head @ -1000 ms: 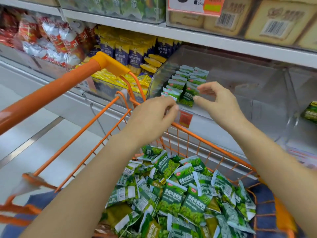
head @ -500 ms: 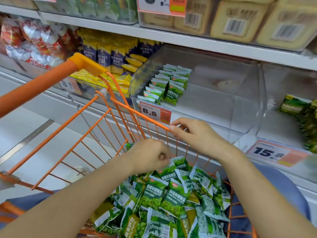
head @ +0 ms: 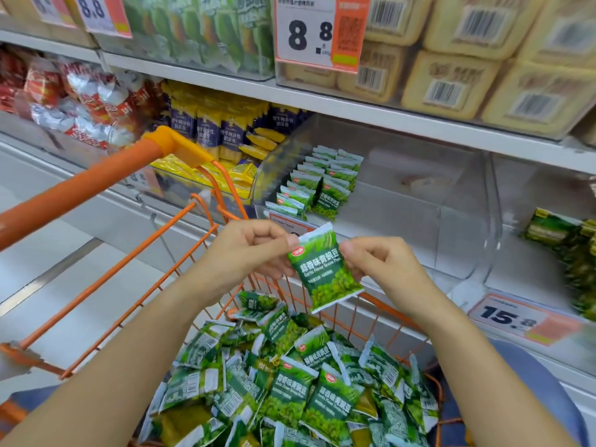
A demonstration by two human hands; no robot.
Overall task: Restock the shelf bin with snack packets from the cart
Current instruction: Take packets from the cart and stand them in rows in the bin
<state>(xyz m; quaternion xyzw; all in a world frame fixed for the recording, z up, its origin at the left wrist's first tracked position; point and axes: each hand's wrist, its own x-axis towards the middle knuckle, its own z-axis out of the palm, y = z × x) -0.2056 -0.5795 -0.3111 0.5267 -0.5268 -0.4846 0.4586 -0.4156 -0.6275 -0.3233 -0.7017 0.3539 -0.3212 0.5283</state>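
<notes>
Presently noted: green pea packet (head: 323, 268) pinched at upper corners by left hand (head: 248, 250) and right hand (head: 383, 266). Held tilted above orange cart (head: 135, 262), before clear shelf bin (head: 458, 201).

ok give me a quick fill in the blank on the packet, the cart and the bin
1. The packet is pinched by ____ hands, the left hand and the right hand.
2. The cart is coloured ____.
3. Packets in the clear bin stand in rows at its ____ end.
4. The price tag above the bin reads ____.

Missing words: both; orange; left; 8.8
</notes>
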